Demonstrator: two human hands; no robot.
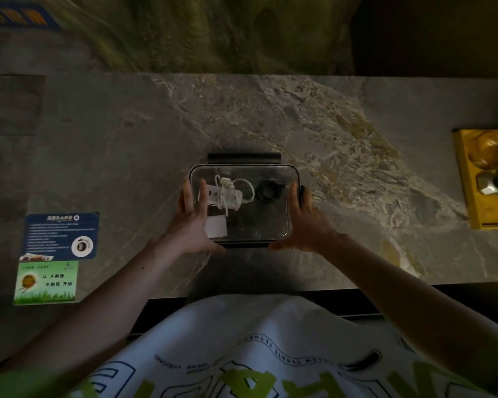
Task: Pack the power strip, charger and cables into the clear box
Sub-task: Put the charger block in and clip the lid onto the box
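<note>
A: Sitting where, the clear box (265, 222)?

B: Mid-table on veined grey stone (328, 124). It is lidded and round-cornered, with black clasps at its far and right edges.

A: Inside?

B: One white power strip (227, 196) wrapped in white cable (246, 187), one black coiled cable (268, 191), and one white block, seemingly the charger (216, 225).

A: Hands?

B: The left hand (191, 225) lies flat, fingers straight over the lid's left end. The right hand (306, 222) presses the right edge, fingers straight.

A: Around it?

B: Two printed cards to the left, a blue card (61, 237) and a green card (46, 282). One yellow tray (469, 196) sits far right.
</note>
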